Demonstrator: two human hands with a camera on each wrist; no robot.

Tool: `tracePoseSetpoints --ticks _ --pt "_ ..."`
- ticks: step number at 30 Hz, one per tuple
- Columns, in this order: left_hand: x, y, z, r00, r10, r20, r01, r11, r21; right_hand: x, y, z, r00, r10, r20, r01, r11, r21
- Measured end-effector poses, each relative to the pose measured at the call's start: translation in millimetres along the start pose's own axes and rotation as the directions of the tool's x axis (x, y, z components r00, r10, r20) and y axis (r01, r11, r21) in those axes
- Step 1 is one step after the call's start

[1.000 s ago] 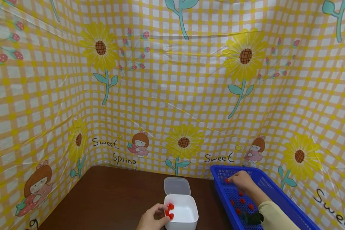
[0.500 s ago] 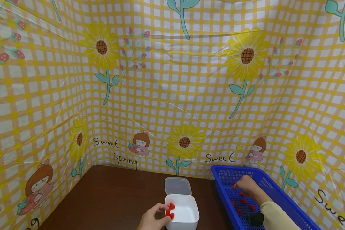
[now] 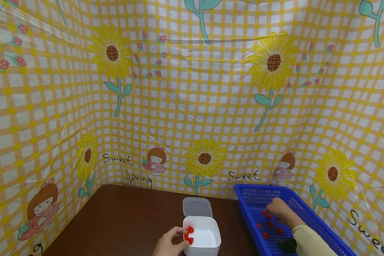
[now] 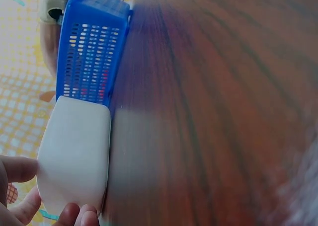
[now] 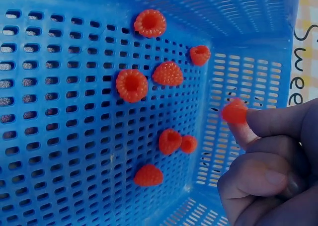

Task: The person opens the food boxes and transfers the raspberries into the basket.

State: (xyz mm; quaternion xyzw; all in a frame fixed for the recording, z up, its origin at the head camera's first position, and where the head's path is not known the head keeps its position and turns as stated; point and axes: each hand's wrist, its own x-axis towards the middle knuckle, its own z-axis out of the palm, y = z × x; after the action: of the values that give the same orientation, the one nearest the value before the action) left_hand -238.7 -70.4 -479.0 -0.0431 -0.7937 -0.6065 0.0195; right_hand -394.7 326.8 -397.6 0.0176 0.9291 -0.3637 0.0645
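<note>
My left hand (image 3: 170, 242) grips the left side of a white plastic container (image 3: 208, 252), fingertips at its rim. Several red raspberries (image 3: 190, 230) lie inside along the container's left wall. The left wrist view shows this hand's fingers against the container's outer side (image 4: 79, 146). Over on the right, my right hand (image 3: 276, 209) is down inside a blue basket (image 3: 255, 227). Its thumb and index finger pinch a raspberry (image 5: 234, 112), with the other fingers curled in. Several loose raspberries (image 5: 132, 85) are spread over the perforated basket floor.
Behind the container lies a translucent lid (image 3: 197, 207). A dark object (image 3: 288, 245) shows beside the right sleeve (image 3: 308, 240), over the basket. The brown table (image 3: 131, 220) meets a checked, flower-printed cloth (image 3: 166, 117) at the back and sides.
My right hand has moved right and nearer inside the basket, the pinched raspberry with it, close to the other raspberries in the head view. The left hand and container have stayed put.
</note>
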Motion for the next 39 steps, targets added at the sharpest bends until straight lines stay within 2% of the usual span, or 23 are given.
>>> tracePoseSetpoints --ticks 8,17,22,26,32,39 --pt "-0.6 2.6 -0.1 1.000 -0.007 0.008 0.007 1.000 -0.013 -9 -21 3 0.996 -0.089 -0.009 0.089 0.996 -0.013" --pt "0.9 1.1 -0.2 1.000 0.001 -0.017 0.000 0.998 0.063 -20 -62 12 0.987 -0.156 0.030 0.156 0.988 0.007" --pt "0.8 0.0 -0.3 1.000 -0.010 -0.014 0.011 0.998 0.054 -27 -82 27 0.983 -0.174 0.052 0.168 0.981 0.098" --pt "0.6 -1.2 -0.6 1.000 -0.021 -0.011 0.021 0.999 0.047 -31 -99 41 0.982 -0.184 0.033 0.177 0.973 0.147" --pt "0.0 -1.0 0.4 1.000 -0.012 -0.004 0.012 1.000 0.014 -37 -118 63 0.981 -0.191 0.019 0.184 0.965 0.189" --pt "0.7 -0.8 0.4 1.000 -0.019 0.001 0.019 1.000 -0.008 -40 -132 85 0.978 -0.197 0.064 0.179 0.958 0.224"
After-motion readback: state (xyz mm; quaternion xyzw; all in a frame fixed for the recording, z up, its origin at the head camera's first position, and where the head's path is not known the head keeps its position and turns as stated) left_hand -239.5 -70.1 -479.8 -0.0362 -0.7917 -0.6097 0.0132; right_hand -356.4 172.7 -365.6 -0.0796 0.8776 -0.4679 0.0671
